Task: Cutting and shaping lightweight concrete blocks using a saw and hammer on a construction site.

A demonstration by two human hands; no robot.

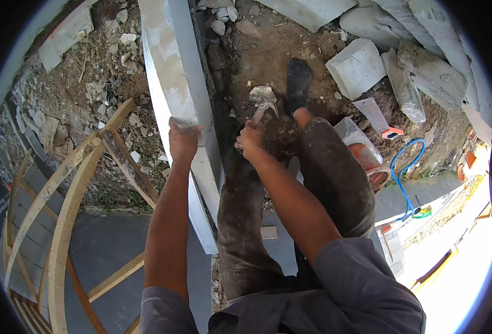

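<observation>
My left hand (183, 143) is on the near end of a long pale building block (173, 61), thumb and fingers spread across its top and gripping it. Below this hand the pale wall (206, 178) continues toward me. To the right, my right hand (250, 139) is closed around the handle of a short hammer (265, 106), held low over the dirt between my legs. A whitish lump (262, 93) lies just beyond the hammer's head, and partly merges with it in view.
Right of my legs lie a white block (356, 68), a handsaw (372, 116), a reddish bucket (365, 161) and a blue hose (399, 175). Broken slabs (432, 72) line the upper right. Curved timber framing (68, 234) stands at left. Rubble covers the dirt (251, 50).
</observation>
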